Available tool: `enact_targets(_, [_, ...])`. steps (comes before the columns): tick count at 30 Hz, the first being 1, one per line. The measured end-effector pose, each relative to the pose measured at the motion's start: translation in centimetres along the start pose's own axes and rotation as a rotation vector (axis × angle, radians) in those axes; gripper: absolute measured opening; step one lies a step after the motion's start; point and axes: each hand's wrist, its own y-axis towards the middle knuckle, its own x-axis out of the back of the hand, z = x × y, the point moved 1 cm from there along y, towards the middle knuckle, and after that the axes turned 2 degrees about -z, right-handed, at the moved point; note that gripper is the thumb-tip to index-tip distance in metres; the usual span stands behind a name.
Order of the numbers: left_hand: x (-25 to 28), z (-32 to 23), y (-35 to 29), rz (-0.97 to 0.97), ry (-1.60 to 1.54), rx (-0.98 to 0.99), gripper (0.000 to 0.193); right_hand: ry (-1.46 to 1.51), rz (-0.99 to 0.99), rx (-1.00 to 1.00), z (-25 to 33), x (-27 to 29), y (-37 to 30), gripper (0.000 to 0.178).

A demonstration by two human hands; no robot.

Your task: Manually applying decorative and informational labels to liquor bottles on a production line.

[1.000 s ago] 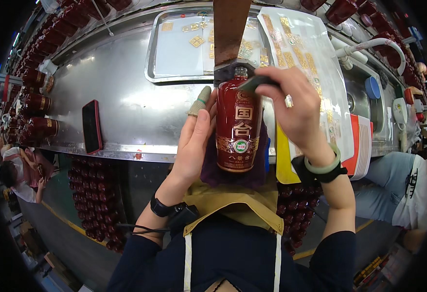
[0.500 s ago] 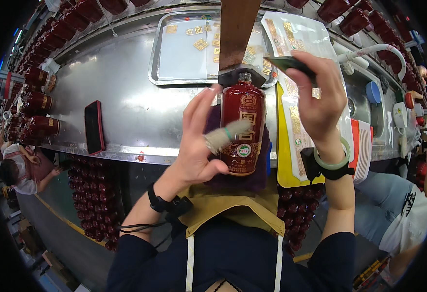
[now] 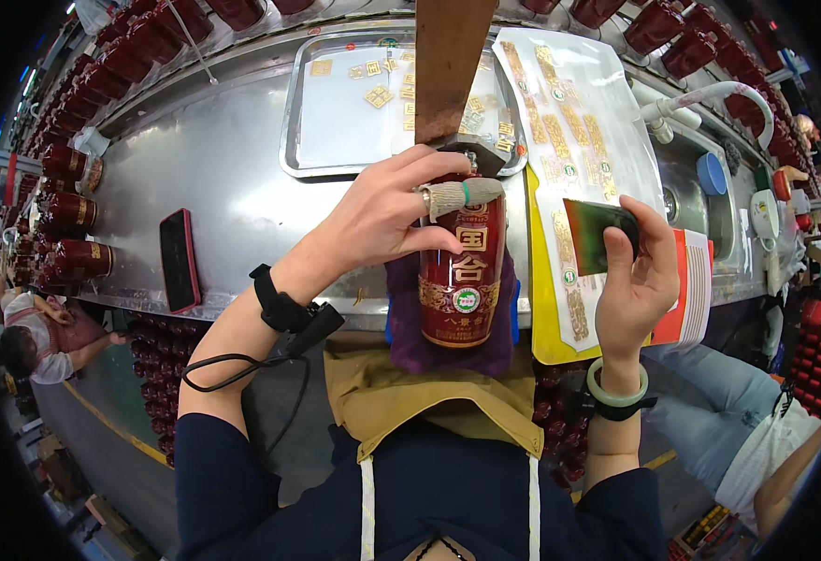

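Observation:
A dark red glass bottle [image 3: 460, 313] with gold lettering and a round white-and-green emblem lies on a purple cloth [image 3: 409, 346], its neck away from me. My left hand [image 3: 387, 210] reaches across the bottle's upper end, fingers stretched and thumb apart. One of its fingers wears a pale cloth cover with a green band. The fingers hide the bottle's shoulder, and whether they press on it I cannot tell. Between the fingers and thumb of my right hand [image 3: 640, 290] is a flat, dark green translucent scraper [image 3: 590, 238], held above sheets of gold stickers [image 3: 607, 122].
A brown post [image 3: 443, 70] rises beyond the bottle, before a metal tray [image 3: 291, 140] of gold stickers. A phone [image 3: 180, 260] lies at left. Right are a yellow board [image 3: 543, 337], sink tap [image 3: 710, 93] and blue cup [image 3: 711, 175]. Red bottles line the back; people work either side.
My left hand has moved up and right over the bottle's upper end. My right hand has come down toward me with the scraper, whose flat face now shows.

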Motion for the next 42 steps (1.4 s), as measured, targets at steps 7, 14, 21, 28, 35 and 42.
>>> enact_targets(7, [0.1,-0.7,-1.8,0.045,-0.013,0.044,0.097,0.212,0.009,-0.379,-1.2,1.0,-2.4,0.026])
enact_targets(14, [-0.8,-2.2,-2.9,-0.008,0.068,0.123,0.109,0.345,0.062,-0.564,-1.6,-0.2,-2.9,0.039])
enact_targets(21, [-1.7,-6.5,-6.0,0.042,0.090,0.190,0.083,0.259,0.143,-0.359,0.3,-1.7,0.7,0.036])
enact_targets(28, [-2.2,-9.0,-9.1,-0.365,-0.075,0.445,0.103,-0.286,0.472,0.800,3.0,-4.8,1.2,0.025])
enact_targets(35, [-2.8,-7.5,-10.3,-0.618,-0.088,0.573,0.103,-0.139,0.502,0.772,2.5,-8.9,4.5,0.021])
enact_targets(42, [-2.6,-9.2,-9.2,-0.687,-0.270,0.692,0.095,-0.004,0.561,1.008,2.6,-6.1,-1.2,0.023])
